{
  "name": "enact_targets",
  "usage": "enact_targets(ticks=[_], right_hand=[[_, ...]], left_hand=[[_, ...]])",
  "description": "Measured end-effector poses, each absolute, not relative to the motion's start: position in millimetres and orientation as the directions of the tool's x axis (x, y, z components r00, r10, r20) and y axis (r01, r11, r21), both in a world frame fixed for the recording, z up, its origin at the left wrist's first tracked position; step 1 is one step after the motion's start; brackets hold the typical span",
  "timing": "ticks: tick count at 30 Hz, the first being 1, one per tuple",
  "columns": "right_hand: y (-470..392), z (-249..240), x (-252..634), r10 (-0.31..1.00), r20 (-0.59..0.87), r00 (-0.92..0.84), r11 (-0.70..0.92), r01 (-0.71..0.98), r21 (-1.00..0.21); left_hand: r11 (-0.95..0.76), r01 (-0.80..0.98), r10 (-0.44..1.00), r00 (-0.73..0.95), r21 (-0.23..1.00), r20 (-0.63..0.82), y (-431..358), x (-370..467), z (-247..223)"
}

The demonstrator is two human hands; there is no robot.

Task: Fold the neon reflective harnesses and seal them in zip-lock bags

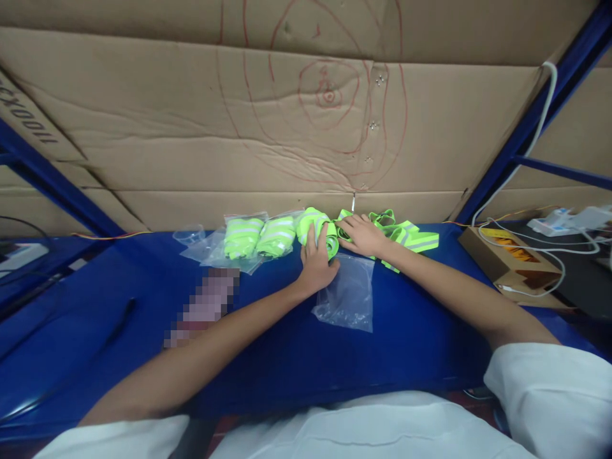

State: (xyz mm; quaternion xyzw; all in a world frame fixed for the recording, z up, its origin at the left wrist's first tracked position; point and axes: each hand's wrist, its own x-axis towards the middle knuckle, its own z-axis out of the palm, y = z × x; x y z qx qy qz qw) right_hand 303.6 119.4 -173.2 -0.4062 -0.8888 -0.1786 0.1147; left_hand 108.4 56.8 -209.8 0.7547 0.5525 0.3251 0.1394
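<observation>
Shirt: white
Left hand: open on strap roll
Right hand: open on loose straps
Risk: tangles could undo it

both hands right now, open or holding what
left hand: on the rolled neon strap, grip unclear
right hand: on the loose neon straps, grip unclear

Open lane: bare blue desk along near edge, below the clear plastic bag. Far side blocked by cardboard panel. Bagged neon bundles obstruct left of centre; right, open-topped cardboard box and white cable crowd passage.
</observation>
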Motion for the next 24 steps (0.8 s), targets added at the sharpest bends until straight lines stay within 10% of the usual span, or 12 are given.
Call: enact_targets(ticks=[24], right_hand=[[112,-169,303,0.719,0.324,-0.615,0.59,0.786,0.183]], left_hand=[[-0.373,0.711,0.925,0.239,0.596,0.294,51,101,-199]])
